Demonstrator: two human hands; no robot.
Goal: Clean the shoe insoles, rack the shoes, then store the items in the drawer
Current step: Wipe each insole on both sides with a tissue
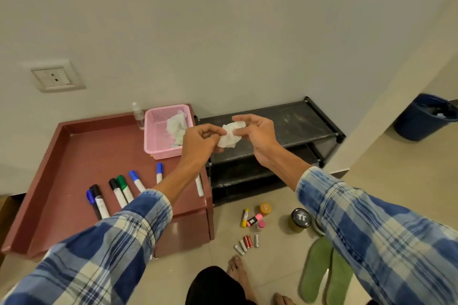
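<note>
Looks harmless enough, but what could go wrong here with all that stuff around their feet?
The batteries and small tubes lie loose on the floor just ahead of a bare foot, so a step could scatter them. Both hands, the left hand and the right hand, are busy with the crumpled wipe, leaving none free to catch anything.

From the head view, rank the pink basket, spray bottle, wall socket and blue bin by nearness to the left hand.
From the left hand:
1. Pink basket, just beside it on the left.
2. Spray bottle, behind the basket.
3. Wall socket, far left.
4. Blue bin, far right.
</note>
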